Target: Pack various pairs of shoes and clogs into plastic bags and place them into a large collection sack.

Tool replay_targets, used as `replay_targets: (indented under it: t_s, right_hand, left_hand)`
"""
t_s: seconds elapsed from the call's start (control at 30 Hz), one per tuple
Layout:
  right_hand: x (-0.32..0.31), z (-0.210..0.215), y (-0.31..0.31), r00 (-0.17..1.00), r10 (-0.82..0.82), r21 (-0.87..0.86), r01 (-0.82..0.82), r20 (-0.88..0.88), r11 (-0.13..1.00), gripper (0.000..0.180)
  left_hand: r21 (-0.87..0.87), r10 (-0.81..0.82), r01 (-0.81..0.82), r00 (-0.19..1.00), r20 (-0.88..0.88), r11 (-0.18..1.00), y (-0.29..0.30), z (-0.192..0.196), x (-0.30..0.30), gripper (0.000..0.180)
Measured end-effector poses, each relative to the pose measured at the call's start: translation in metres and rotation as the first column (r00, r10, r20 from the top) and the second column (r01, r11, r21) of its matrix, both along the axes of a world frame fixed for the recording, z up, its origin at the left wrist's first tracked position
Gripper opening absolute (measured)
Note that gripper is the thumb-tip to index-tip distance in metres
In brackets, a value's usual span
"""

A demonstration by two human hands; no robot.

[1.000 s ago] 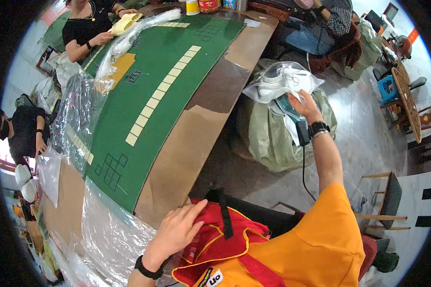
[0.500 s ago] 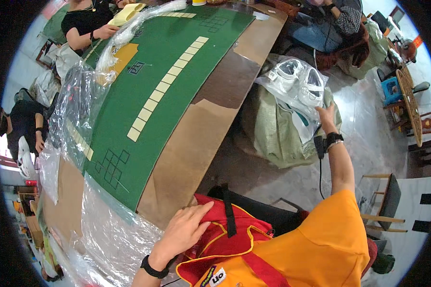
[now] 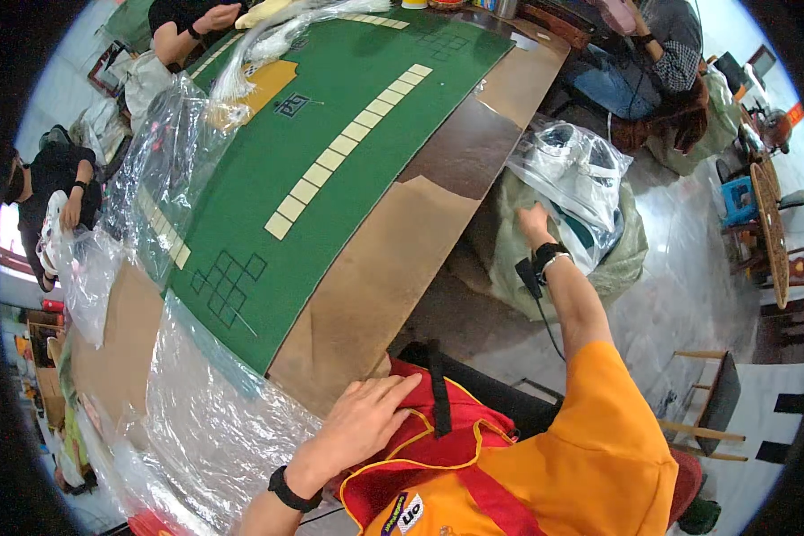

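My left hand (image 3: pixel 366 420) lies open on the red apron (image 3: pixel 420 389) with yellow trim, beside the table's near edge, its fingers stretched out. My right hand (image 3: pixel 534 223) reaches into the mouth of a pale green woven sack (image 3: pixel 630 255), at the left side of a clear plastic bag (image 3: pixel 612 165). Its fingers look curled, but what they grip is hidden. White moulded things (image 3: pixel 563 147) with rounded openings, possibly goggles, show through the plastic. A black plug-like piece on a cord (image 3: pixel 529 277) hangs by my right wrist.
A green mat (image 3: pixel 268 214) with cream tiles in a row covers the table, bordered by brown board (image 3: pixel 375 268). Clear plastic sheeting (image 3: pixel 214 429) and a bundle of white strands (image 3: pixel 241 67) lie there. Other people sit around the table. A stool (image 3: pixel 719 402) stands at right.
My right hand has moved left from the plastic bag's right side to its left side. The bag has tilted and its white things have shifted. My left hand stays on the apron.
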State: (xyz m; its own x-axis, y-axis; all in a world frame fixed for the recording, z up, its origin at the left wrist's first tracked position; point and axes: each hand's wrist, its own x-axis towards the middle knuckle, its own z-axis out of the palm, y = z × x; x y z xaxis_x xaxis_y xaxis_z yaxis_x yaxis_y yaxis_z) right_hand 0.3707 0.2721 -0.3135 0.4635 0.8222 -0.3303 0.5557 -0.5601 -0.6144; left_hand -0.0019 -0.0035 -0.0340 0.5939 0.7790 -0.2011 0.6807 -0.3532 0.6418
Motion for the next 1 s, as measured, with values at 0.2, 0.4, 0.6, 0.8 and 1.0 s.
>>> replay_targets:
  t_s: [0.2, 0.4, 0.6, 0.8, 1.0]
  right_hand:
    - [-0.007, 0.068, -0.01, 0.804, -0.107, -0.132, 0.036, -0.585, 0.991, 0.032]
    - [-0.024, 0.126, -0.044, 0.88, 0.146, -0.062, -0.194, -0.452, 0.979, 0.032]
    - [-0.024, 0.074, -0.042, 0.774, 0.568, 0.272, -0.503, -0.28, 0.82, 0.042]
    - [-0.055, 0.069, -0.036, 0.823, 0.548, 0.34, -0.476, -0.154, 0.811, 0.038]
    - [-0.051, 0.071, 0.008, 0.919, 0.367, 0.044, -0.376, 0.147, 0.925, 0.039]
  left_hand:
    - [-0.05, 0.039, -0.036, 0.998, 0.047, 0.998, 0.003, -0.001, -0.006, 0.044]
    - [-0.06, 0.029, -0.024, 0.997, 0.069, 0.998, 0.007, -0.003, -0.008, 0.043]
    - [0.015, 0.036, -0.037, 0.997, 0.066, 0.999, 0.011, -0.007, -0.003, 0.037]
    - [-0.014, 0.105, -0.105, 0.993, 0.056, 0.994, 0.016, -0.01, -0.001, 0.036]
    - [-0.023, 0.075, -0.073, 0.995, 0.061, 0.997, 0.018, -0.007, -0.004, 0.037]
